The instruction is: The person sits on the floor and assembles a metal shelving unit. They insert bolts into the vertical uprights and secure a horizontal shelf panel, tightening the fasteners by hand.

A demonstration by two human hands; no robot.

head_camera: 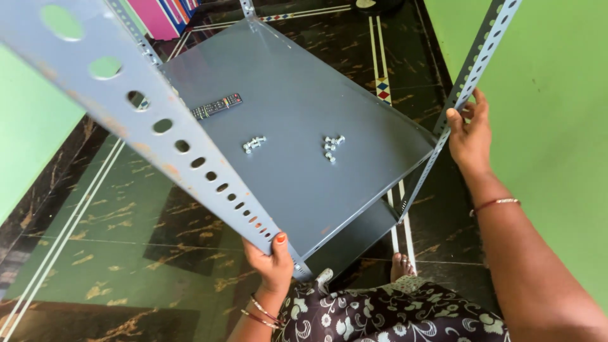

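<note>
Your left hand (272,263) wraps the near grey perforated steel upright (171,136); your right hand (470,136) grips the far upright (472,76). The grey metal shelf (304,120) seems attached, with loose bolts (331,147) still lying unused on it.

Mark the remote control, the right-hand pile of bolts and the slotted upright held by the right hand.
remote control (216,106), head view, middle of its black body.
right pile of bolts (332,147), head view, centre of the cluster.
slotted upright (476,60), head view, perforated face above the right hand (470,134).
</note>
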